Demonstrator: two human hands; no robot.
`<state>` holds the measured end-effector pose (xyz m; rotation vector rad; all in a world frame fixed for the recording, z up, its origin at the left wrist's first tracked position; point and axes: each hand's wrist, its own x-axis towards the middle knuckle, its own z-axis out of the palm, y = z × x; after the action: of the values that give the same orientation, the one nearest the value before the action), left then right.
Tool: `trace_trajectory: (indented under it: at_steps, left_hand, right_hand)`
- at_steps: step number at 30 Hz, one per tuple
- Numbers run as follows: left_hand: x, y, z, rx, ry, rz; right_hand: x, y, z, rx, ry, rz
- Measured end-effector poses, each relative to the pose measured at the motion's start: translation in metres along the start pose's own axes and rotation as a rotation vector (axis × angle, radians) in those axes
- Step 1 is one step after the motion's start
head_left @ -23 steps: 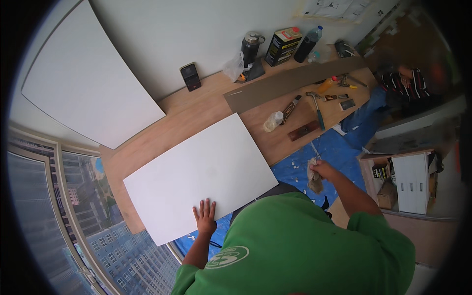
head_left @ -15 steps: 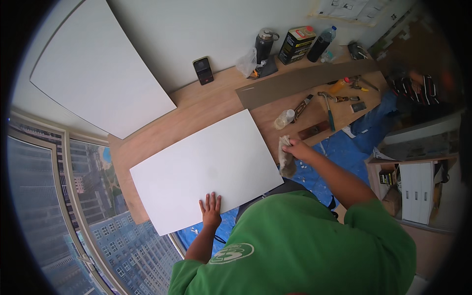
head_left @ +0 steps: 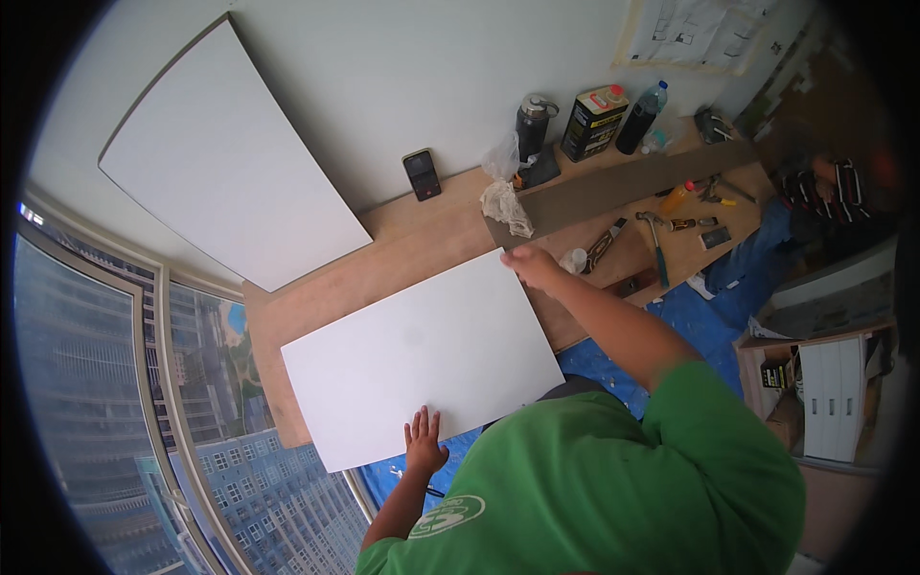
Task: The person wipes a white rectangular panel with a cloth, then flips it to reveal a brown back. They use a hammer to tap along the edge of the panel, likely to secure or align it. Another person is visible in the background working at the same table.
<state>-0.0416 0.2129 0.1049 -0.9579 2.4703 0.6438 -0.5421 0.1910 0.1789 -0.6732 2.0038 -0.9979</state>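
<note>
A large white panel (head_left: 412,359) lies on the wooden worktop. Near its front edge my left hand (head_left: 424,448) rests flat, fingers stretched out on the surface. At the panel's far right corner is my right hand (head_left: 534,267), its fingers blurred and partly hidden. Whether they grip the corner I cannot tell. Just beyond that hand, apart from it, a crumpled whitish rag (head_left: 506,209) is over the end of a long grey-brown strip (head_left: 594,192). A clear plastic jar (head_left: 573,261) is partly hidden behind my right forearm.
A second white panel (head_left: 235,158) leans on the wall at left, by the window. Along the back stand a phone (head_left: 422,175), a dark flask (head_left: 533,129), a metal can (head_left: 592,123) and a bottle (head_left: 642,117). A hammer (head_left: 655,240) and other tools lie right. Another person (head_left: 819,187) sits beyond.
My right hand has let go of the rag and moved left and away from me to the panel's corner. The rag is now farther back. My left hand stays on the panel. The view has shifted.
</note>
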Motion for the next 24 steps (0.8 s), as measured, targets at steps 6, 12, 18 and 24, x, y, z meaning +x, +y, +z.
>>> trace_trajectory:
  at_steps: [6, 12, 18, 24]
  left_hand:
    - [0.017, -0.025, -0.034, -0.277, 0.251, -0.099]
    - [0.082, 0.008, -0.077, -0.413, 0.246, 0.188]
    - [0.099, 0.144, -0.079, -0.908, -0.202, 0.237]
    - [0.040, 0.225, -0.100, -1.257, -1.062, 0.094]
  right_hand:
    - [-0.203, 0.180, -0.070, -0.467, -0.146, 0.079]
    - [-0.430, 0.364, -0.094, -0.427, -0.012, 0.869]
    - [-0.506, 0.392, -0.040, 0.161, 0.159, 1.059]
    - [-0.492, 0.363, -0.022, 0.328, 0.091, 0.922]
